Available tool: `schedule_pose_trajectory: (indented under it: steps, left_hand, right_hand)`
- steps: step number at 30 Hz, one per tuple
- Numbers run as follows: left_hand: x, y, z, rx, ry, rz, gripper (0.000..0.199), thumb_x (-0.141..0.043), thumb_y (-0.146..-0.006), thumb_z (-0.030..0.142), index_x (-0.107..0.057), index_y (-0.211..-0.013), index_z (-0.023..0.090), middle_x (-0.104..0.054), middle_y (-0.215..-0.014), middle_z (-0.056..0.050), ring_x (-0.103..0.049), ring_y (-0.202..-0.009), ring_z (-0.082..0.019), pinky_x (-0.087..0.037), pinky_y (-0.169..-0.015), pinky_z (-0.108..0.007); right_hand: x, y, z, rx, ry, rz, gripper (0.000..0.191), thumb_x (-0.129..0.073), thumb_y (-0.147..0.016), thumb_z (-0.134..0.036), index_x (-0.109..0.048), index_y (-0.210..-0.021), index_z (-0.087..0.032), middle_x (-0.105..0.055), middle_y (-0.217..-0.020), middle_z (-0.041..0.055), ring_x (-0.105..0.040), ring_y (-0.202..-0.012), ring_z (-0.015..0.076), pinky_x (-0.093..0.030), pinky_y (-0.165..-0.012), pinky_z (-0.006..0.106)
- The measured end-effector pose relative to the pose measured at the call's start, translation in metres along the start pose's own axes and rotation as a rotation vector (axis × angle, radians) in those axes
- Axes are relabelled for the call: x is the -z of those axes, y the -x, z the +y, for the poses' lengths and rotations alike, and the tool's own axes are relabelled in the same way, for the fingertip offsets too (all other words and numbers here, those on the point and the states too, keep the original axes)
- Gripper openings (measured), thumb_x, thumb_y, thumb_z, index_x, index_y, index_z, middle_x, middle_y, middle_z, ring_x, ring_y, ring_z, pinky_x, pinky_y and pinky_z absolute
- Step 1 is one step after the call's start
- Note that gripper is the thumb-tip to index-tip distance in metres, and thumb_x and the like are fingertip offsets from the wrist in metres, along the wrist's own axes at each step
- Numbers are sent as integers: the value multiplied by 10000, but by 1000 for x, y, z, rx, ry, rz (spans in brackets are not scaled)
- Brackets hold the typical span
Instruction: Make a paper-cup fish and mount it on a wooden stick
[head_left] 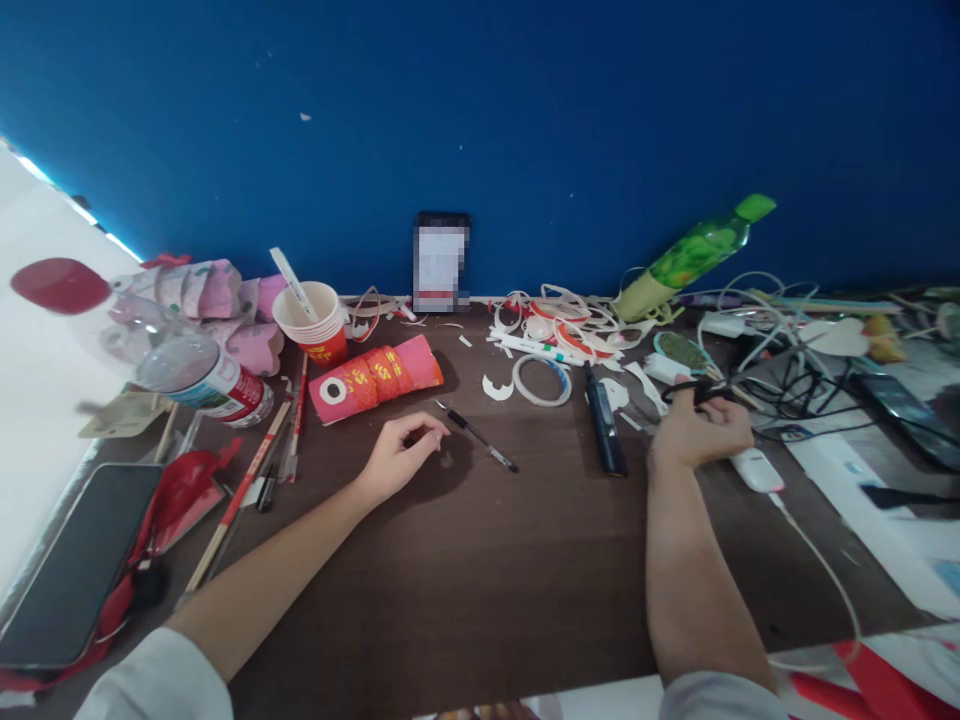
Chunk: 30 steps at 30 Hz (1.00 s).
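Note:
My left hand (405,457) rests on the dark wooden table with its fingers curled in and thumb and fingertips together; nothing shows in it. Just right of its fingertips lies a black pen (480,438). Behind that hand is a pink and red paper fish (377,379) with a white-and-black eye and yellow marks. On the right, my right hand (699,428) is closed around the black handles of a pair of scissors (766,364), whose blades point away to the right among cables. A dark blue marker (604,425) lies left of that hand, and a white tape roll (541,381) farther left.
Against the blue wall lean a phone (439,262) and a green bottle (694,258). Paper scraps (562,322) are heaped between them. Stacked paper cups (319,325) and a clear plastic bottle (217,385) stand left. A large phone (79,565) lies front left; tangled cables (806,400) lie right.

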<state>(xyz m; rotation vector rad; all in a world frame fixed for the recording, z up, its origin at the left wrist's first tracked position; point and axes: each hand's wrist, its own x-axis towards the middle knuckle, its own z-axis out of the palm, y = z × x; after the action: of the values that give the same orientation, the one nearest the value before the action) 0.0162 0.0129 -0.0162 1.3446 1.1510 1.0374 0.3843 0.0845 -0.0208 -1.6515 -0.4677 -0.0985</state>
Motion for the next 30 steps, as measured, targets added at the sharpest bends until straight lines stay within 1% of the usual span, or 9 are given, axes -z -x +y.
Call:
schedule_pose_trajectory:
  steps: [3,7,12,17,26,30]
  left_hand:
    - [1,0,0,-10,-7,3,198,-576,-767,322,-671,-713,157,-606,-586,0,-521,-544,-101,-398,-544,-213]
    - [1,0,2,-11,-8,-3,194,-576,-762,318,-670,-713,156,-607,-585,1,-521,-543,-100,-398,-542,-212]
    - [1,1,1,-12,-7,-9,184,-568,-764,305,-667,-721,157,-609,-590,2,-539,-558,-103,-408,-559,-214]
    - [1,0,1,-20,-8,-16,170,-558,-764,283,-662,-721,157,-612,-598,2,-552,-569,-108,-408,-561,-215]
    - [0,1,3,8,-18,-15,192,-547,-751,301,-660,-723,148,-599,-591,4,-521,-557,-99,-399,-553,-208]
    - [0,1,3,5,-32,-20,201,-542,-757,304,-663,-726,146,-598,-592,2,-516,-560,-99,-392,-557,-210]
  right_hand:
    - [0,2,-2,12,0,0,405,-727,-529,21,-412,-612,-219,-513,-630,-33,-646,-733,169,-507,-691,254]
    - [1,2,-3,13,9,-3,406,-739,-537,-8,-406,-618,-225,-520,-642,-24,-649,-740,183,-509,-696,273]
    - [0,1,-2,14,22,4,382,-736,-591,-74,-391,-630,-234,-518,-659,-20,-645,-728,186,-517,-712,303]
    - [-1,2,-2,20,28,8,392,-734,-578,-57,-390,-635,-236,-510,-676,-13,-628,-715,172,-517,-716,293]
    - [-2,-3,9,37,90,16,373,-746,-589,-143,-384,-647,-217,-458,-636,-67,-637,-725,168,-550,-749,323]
    - [-3,-4,11,44,97,3,369,-741,-598,-163,-381,-662,-214,-468,-639,-66,-655,-740,177,-562,-745,331]
